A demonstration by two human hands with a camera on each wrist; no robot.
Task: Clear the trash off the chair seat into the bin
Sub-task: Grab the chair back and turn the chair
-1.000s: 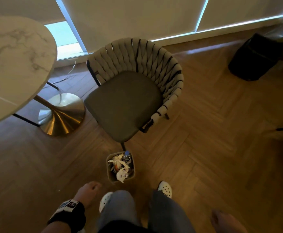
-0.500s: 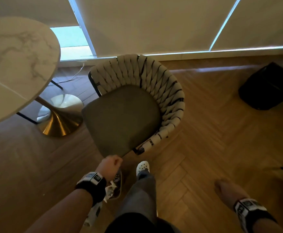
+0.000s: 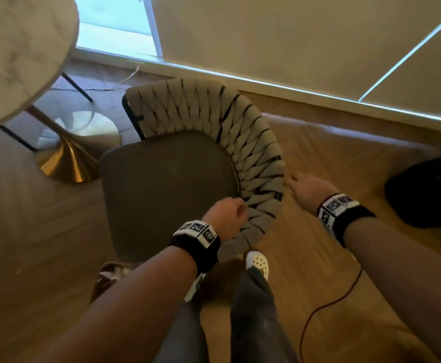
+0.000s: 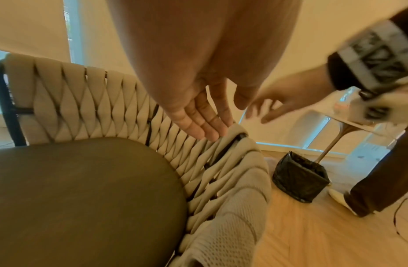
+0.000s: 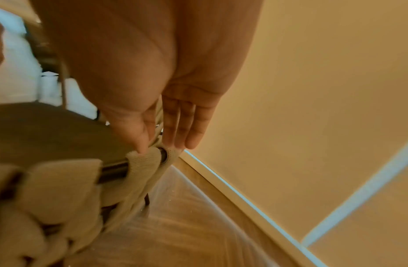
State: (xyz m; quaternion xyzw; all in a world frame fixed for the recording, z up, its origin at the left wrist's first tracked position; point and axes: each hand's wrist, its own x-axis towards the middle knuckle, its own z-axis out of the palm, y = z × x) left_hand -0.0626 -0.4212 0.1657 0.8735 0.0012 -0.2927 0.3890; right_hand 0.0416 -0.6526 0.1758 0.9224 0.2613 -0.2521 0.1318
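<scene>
The chair (image 3: 250, 142) has a woven beige back and a dark seat (image 3: 167, 189) with nothing lying on it. My left hand (image 3: 240, 208) is over the near end of the woven back; in the left wrist view its straight fingers (image 4: 209, 129) touch the top rim. My right hand (image 3: 290, 181) reaches to the outer side of the same rim, open, with thumb and fingertips (image 5: 189, 139) at the wrapped bar. A small bin (image 3: 109, 277) holding crumpled paper stands on the floor by the seat's front, half hidden behind my left forearm.
A round marble table (image 3: 17, 56) on a gold foot (image 3: 67, 163) stands left of the chair. A black-lined bin (image 4: 300, 178) sits on the wooden floor to the right. A thin red cable (image 3: 326, 307) runs across the floor near my feet.
I have stepped up to the chair. The left hand rose from beside the small bin to the chair's back rim, and the right hand came up from low right to the rim's outer side.
</scene>
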